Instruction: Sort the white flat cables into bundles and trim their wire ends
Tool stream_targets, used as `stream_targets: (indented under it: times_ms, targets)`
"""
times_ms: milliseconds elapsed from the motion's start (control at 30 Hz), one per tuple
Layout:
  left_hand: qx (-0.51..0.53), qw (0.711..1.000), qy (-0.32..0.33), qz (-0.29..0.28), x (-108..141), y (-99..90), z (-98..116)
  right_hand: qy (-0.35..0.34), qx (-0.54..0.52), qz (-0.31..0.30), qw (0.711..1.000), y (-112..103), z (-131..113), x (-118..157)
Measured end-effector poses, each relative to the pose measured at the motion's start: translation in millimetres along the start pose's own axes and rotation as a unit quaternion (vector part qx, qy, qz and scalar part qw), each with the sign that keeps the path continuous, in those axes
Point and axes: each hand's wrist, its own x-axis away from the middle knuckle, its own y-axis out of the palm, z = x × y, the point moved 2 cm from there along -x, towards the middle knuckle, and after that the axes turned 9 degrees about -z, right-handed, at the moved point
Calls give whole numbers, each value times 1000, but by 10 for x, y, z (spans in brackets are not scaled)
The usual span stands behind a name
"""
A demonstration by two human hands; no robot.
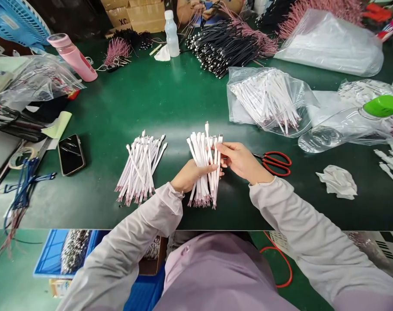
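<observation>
Left hand (190, 174) grips white cables (200, 152) at frame centre; right hand (239, 160) apparently pinches one. Loosened grip could scatter them.

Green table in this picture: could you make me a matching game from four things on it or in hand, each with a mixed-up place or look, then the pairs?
1. Scissors
2. Phone
3. Loose pile of white cables
4. Bundle of white cables

A. Held by the left hand and right hand
B. Dark-fronted, farthest left of the four
C. Red-handled
D. Lying between the phone and the left hand

Pairs: 1-C, 2-B, 3-D, 4-A
</observation>
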Motion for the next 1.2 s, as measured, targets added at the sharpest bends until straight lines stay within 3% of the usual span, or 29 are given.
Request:
stream_targets:
  times_ms: [133,333,567,800,900,1000,1200]
  targets:
    - [16,1000,-13,16,-78,-76,-80,2,-81,10,997,-97,128,-61]
    - [-40,998,-18,42,-7,-136,-128,47,-129,-27,990,-64,149,-43]
    - [-100,992,6,82,21,-130,-156,21,-95,21,995,-49,157,-8]
    - [-192,971,29,139,23,-132,-139,-25,30,73,997,-48,167,46]
    - [-141,979,41,140,8,-111,-147,-40,-46,88,994,-27,124,54]
    - [-121,984,43,125,1,-99,-170,-11,-101,75,992,10,94,48]
    - [-180,976,48,114,8,-122,-186,-16,54,104,993,58,91,67]
